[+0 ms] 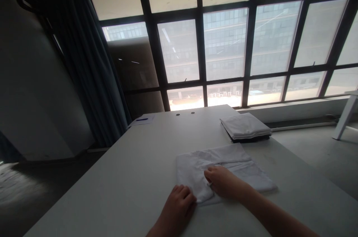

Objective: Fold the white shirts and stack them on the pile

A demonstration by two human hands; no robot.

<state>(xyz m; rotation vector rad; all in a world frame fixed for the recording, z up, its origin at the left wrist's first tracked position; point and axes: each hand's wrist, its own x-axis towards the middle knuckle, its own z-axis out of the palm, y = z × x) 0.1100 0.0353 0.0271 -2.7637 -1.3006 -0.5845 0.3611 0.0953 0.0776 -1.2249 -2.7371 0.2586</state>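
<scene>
Paper near the far table edge, topped by a blue pen, any print on it too small to read. Just right of it, 2 round holes in the white table. Farther right, a stack of folded white cloth on a dark garment, well apart from the hands. Nearer, a folded white cloth laid flat on the table. Left hand pressed at the cloth's near edge; fingers of the right hand set on a central fold; any grip impossible to tell. Table's right edge just past the cloth; window beyond the far end, curtain at left.
</scene>
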